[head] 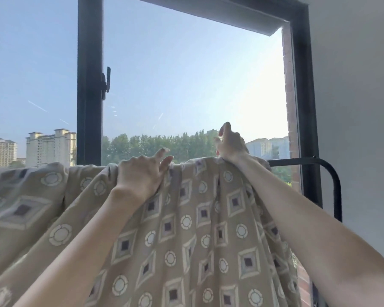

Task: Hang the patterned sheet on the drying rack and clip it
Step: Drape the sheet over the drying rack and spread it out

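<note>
The beige patterned sheet [186,218], printed with white rings and purple-centred diamonds, hangs draped over the top rail of the black metal drying rack [297,161]; its folds fall towards the camera and spread away to the left, while the bare right end of the rail curves downward beside the pale grey wall [353,107]. The left hand [142,173] lies on the top fold at the rail, knuckles curled over the cloth and gripping it, two fingers pointing right. The right hand [231,145] is raised with its wrist on the bunched cloth; its fingers are curled, but I cannot tell whether they hold anything. Behind stands a black window frame [89,85] with a black latch handle [106,80]; beyond the glass are green trees [153,147] and pale tower blocks [51,147].
</note>
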`<state>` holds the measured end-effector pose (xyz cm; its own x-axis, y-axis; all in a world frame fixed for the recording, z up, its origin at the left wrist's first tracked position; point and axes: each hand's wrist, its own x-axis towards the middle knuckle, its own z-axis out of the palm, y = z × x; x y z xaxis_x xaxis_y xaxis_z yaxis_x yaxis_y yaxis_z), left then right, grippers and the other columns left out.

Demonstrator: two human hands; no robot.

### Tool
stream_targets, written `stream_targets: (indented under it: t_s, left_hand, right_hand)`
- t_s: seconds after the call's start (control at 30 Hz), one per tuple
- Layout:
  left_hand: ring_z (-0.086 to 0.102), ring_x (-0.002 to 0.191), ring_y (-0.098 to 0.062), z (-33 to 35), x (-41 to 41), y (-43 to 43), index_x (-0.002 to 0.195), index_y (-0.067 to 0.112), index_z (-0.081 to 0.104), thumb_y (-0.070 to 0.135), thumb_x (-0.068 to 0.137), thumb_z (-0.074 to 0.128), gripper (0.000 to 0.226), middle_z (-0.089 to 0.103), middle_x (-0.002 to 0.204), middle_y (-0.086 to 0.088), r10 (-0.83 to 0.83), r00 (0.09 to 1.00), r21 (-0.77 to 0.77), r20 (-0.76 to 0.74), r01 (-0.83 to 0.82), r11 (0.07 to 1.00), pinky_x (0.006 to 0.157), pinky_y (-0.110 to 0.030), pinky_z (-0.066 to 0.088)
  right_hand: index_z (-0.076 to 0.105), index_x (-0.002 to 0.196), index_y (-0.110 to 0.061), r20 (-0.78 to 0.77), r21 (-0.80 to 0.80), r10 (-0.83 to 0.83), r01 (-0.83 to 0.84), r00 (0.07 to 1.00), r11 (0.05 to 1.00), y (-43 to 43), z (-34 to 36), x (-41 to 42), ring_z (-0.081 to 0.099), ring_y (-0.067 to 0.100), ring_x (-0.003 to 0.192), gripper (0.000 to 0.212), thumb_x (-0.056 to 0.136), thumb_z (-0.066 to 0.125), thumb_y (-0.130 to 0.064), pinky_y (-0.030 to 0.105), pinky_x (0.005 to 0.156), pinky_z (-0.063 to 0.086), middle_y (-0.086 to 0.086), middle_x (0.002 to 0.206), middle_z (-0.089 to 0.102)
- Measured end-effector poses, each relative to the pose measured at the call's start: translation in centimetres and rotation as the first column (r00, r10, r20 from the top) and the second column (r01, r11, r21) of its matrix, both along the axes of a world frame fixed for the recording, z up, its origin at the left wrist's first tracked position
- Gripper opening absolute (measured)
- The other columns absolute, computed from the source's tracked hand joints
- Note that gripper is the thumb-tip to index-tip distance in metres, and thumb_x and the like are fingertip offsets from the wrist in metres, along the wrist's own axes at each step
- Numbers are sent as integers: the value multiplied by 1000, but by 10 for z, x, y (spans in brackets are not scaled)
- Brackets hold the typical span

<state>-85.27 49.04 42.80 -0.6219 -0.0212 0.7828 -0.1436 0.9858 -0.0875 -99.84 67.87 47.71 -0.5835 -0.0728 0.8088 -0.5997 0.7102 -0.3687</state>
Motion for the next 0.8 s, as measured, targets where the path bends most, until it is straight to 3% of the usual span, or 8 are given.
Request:
stream_targets:
  t_s: [0.17,0.33,0.43,0.57,0.63,0.7,0.77,0.8]
  left_hand:
    - [59,91,-26,-9,-21,64,125,32,40,62,92,11,54,58,102,-7,-39,999,-128,-2,38,991,85,-42,39]
    - [59,81,-24,-18,-46,78,114,32,39,48,97,36,23,56,90,-2,41,996,-201,-82,-57,978,81,-40,40]
    - [60,78,-21,-16,-53,73,120,42,34,41,93,52,32,48,77,2,61,997,-193,-42,-68,979,81,-39,40]
    - [60,83,-22,-13,-56,71,124,45,36,35,98,45,29,42,75,3,49,998,-156,-24,-52,986,86,-40,38]
    - [61,85,-22,-13,-57,67,127,46,35,34,98,44,32,41,75,3,55,998,-150,-16,-57,987,87,-41,38]
    - [60,85,-22,-13,-57,66,129,47,34,33,98,45,35,40,74,3,60,998,-149,-8,-60,987,86,-40,38]
    - [60,85,-23,-13,-57,65,130,47,34,33,100,41,34,42,76,2,56,998,-148,0,-56,987,86,-41,39]
    - [60,84,-23,-13,-57,65,130,47,34,33,100,40,33,43,77,2,53,999,-144,1,-53,988,86,-41,39]
  right_hand:
    - [38,112,-7,-70,-69,48,-52,996,996,9,0,9,50,14,48,18,99,44,-18,18,40,35,2,66,52]
    - [40,112,-4,-95,-165,134,-148,987,975,24,-6,9,63,25,63,18,98,45,-15,18,45,40,15,78,62]
    - [46,108,-5,-171,-216,232,-266,957,939,40,-21,14,66,24,68,14,97,48,-12,21,51,46,14,77,64]
    - [43,123,-10,-296,-330,71,-172,952,928,52,-80,14,53,19,104,41,94,53,-37,30,87,45,7,115,57]
    - [36,132,-15,-183,-514,36,-127,983,848,54,-113,15,37,22,122,65,86,53,-58,39,100,34,4,132,43]
    - [26,135,-30,-10,-592,148,-125,989,796,52,-136,15,31,26,129,75,78,50,-72,47,106,28,2,141,34]
    - [22,124,-48,102,-630,377,-233,921,741,49,-147,17,47,28,120,60,77,51,-71,50,107,34,5,139,39]
    - [19,123,-44,138,-652,479,-284,867,703,49,-149,17,55,26,108,57,81,54,-65,50,103,41,4,130,47]
